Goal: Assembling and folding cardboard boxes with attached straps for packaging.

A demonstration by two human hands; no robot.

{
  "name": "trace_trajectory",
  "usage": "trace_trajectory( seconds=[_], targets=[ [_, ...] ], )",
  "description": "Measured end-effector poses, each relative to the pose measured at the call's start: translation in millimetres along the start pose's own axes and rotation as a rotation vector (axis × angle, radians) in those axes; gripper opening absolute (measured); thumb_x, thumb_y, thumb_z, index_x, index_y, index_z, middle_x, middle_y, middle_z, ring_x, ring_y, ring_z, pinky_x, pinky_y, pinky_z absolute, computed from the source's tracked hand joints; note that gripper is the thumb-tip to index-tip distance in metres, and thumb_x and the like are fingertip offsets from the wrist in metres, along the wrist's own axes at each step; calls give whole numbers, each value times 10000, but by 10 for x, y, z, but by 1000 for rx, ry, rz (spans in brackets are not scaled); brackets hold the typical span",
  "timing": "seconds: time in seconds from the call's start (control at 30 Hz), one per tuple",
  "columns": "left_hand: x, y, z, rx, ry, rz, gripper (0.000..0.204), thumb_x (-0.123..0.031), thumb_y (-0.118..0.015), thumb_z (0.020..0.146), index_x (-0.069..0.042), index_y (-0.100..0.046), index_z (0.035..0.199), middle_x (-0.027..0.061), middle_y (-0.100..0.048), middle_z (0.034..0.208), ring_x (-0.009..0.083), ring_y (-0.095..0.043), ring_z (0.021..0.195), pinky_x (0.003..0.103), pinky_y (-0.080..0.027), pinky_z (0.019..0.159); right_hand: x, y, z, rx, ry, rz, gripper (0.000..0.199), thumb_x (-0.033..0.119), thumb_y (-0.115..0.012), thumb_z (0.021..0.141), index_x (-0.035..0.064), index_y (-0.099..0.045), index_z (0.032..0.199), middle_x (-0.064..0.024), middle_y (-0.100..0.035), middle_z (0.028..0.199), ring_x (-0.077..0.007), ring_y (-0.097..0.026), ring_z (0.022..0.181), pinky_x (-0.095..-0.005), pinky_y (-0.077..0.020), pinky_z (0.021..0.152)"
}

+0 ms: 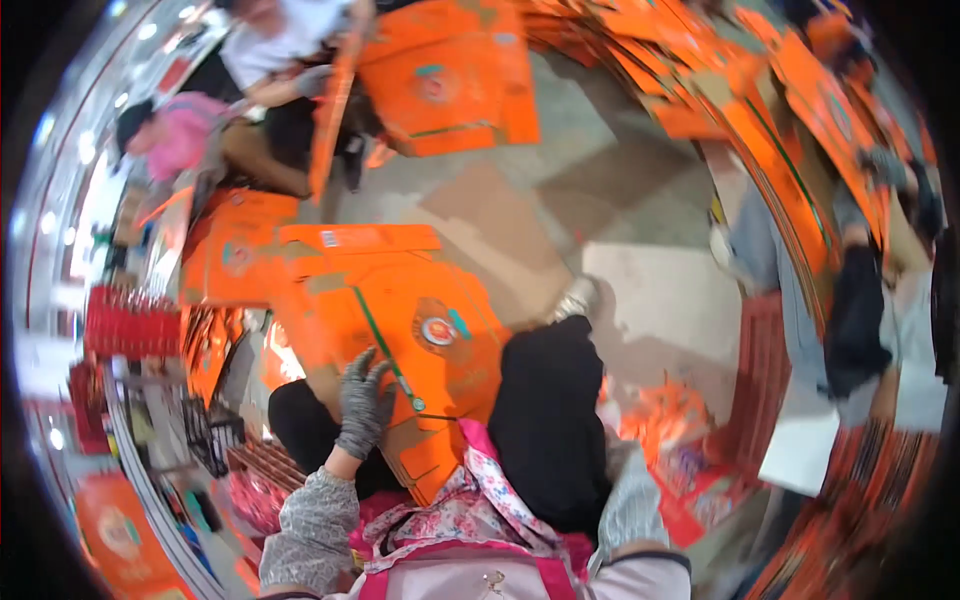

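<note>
Currently the gloved left hand [363, 400] is pressing, fingers spread, on a flat, unfolded orange carton [400, 330] across the lap; right hand is hidden, its fingers untellable.

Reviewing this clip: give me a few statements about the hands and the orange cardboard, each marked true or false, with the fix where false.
1. The left hand wears a grey glove and lies on an orange flat cardboard box. True.
2. The cardboard box on the person's lap is blue. False: it is orange, with a round emblem and a green stripe.
3. The right hand is plainly seen gripping the box. False: only the right sleeve shows; the hand is hidden behind the black-clad leg.
4. More orange flattened boxes lie on the floor ahead. True.
5. Nobody else is in view. False: other people sit nearby among the boxes.
</note>
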State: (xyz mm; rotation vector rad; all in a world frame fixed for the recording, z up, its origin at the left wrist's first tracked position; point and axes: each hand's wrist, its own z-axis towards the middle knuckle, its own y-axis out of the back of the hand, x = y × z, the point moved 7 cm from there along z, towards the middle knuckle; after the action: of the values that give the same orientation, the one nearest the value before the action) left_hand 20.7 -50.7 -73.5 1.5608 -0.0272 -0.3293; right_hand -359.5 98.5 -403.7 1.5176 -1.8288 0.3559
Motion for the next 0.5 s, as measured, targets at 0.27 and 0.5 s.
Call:
trace_trajectory(
  seconds=[0.27, 0.5],
  targets=[
    [97, 160, -165, -135, 47, -17, 377, -180, -640, 735, -96, -583, 1098, 167, -498, 1203, 331, -468, 1126, 477, -355, 968, 1086, 919, -232, -188, 169, 206, 187, 137, -561, 801, -40, -604, 756, -34, -541, 713, -114, -462, 645, -300, -402, 574],
    [-117, 306, -57, -244, 1, -396, 476, -123, -658, 747, -74, -510, 1196, 153, -443, 1296, 339, -421, 1203, 412, -399, 965, 3770, 1193, -2247, -341, 890, 382, 219, 146, -454, 934, -13, -593, 875, -34, -591, 807, -104, -523, 692, -262, -431, 649]
  ],
)
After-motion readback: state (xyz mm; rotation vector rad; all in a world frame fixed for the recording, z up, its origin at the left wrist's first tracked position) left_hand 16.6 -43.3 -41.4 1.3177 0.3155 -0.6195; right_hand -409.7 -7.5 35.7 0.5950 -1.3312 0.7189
